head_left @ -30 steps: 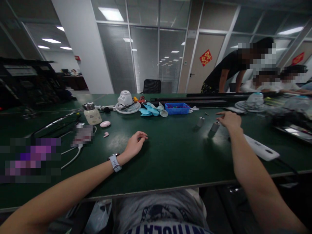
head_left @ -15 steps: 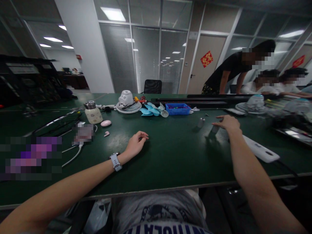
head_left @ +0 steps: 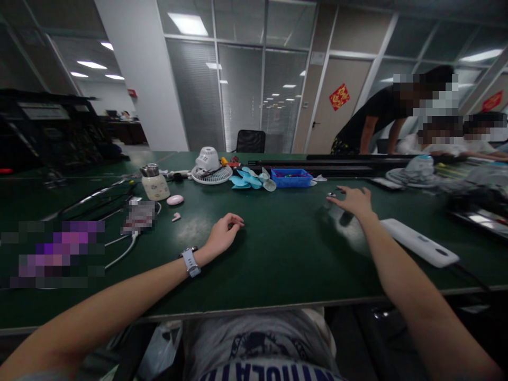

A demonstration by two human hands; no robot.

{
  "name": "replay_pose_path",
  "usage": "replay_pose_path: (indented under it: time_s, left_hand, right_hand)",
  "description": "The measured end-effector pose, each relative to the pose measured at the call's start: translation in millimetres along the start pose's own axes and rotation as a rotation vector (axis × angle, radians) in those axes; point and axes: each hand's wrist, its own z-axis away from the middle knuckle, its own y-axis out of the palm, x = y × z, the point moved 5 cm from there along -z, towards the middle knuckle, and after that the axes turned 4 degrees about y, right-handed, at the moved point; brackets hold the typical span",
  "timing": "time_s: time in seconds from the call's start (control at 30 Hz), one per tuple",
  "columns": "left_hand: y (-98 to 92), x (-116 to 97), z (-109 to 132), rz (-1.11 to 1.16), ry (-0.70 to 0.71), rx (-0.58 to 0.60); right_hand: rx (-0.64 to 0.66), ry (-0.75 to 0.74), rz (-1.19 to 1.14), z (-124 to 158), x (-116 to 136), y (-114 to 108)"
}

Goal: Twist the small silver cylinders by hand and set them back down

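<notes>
My left hand (head_left: pixel 225 233) rests on the green table with loosely bent fingers and nothing in it. A pink earbud (head_left: pixel 177 216) and its pink oval case (head_left: pixel 175 200) lie beyond it to the left. My right hand (head_left: pixel 354 202) reaches out with thumb and fingers apart. Its thumb and index fingertips are at a small grey metallic cylinder (head_left: pixel 330 196), which they partly hide; whether they touch it I cannot tell. Under the palm stands a second small cylinder (head_left: pixel 346 217), dark and partly covered. A white power strip (head_left: pixel 420 243) lies right of my right wrist.
Along the back are a white fan head (head_left: pixel 207 161), light-blue fan blades (head_left: pixel 248 179) and a blue tray (head_left: pixel 291 179) of small parts. A cream flask (head_left: pixel 155 185), phone and cables occupy the left. Several people (head_left: pixel 383 114) are across the table at right.
My right hand has moved left, from above the nearer cylinder to the farther one, its fingers spreading around it. My left hand stays in place. The view has shifted slightly.
</notes>
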Motion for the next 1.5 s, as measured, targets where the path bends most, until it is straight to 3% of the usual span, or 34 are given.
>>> replay_pose_path:
  time_s: [0.17,0.33,0.47,0.63,0.77,1.03,1.17,1.3,1.5]
  left_hand:
    - [0.4,1.2,-0.6,-0.008,0.002,0.004]
    - [-0.6,-1.2,0.4,0.006,0.013,-0.004]
    - [-1.9,-15.1,3.3,-0.055,0.073,-0.003]
    - [-1.7,-45.7,10.6,-0.059,0.234,-0.054]
    - [4.8,-61.1,15.5,0.039,0.261,-0.033]
    - [13.2,-64.9,8.0,0.141,0.239,0.048]
    - [3.5,-63.6,1.8,0.130,0.270,-0.052]
    - [-9.3,-48.8,1.2,0.116,0.225,-0.105]
    - [2.5,-16.3,3.7,0.150,0.062,0.119]
  right_hand:
    - [-0.069,-0.066,0.066,1.0,22.5,10.4]
    - [-0.132,-0.085,-0.033,8.1,41.0,2.7]
    - [-0.136,-0.232,-0.316,35.5,97.5,-10.9]
    - [-0.051,-0.549,-0.752,104.2,184.7,-39.7]
    - [0.043,-0.680,-0.928,149.7,219.5,-57.3]
    - [0.128,-0.681,-0.978,160.3,226.4,-57.9]
    - [0.123,-0.661,-0.962,160.3,226.2,-56.7]
    - [0.148,-0.652,-0.943,161.4,225.1,-54.5]
    - [0.135,-0.647,-0.913,164.0,223.3,-55.8]
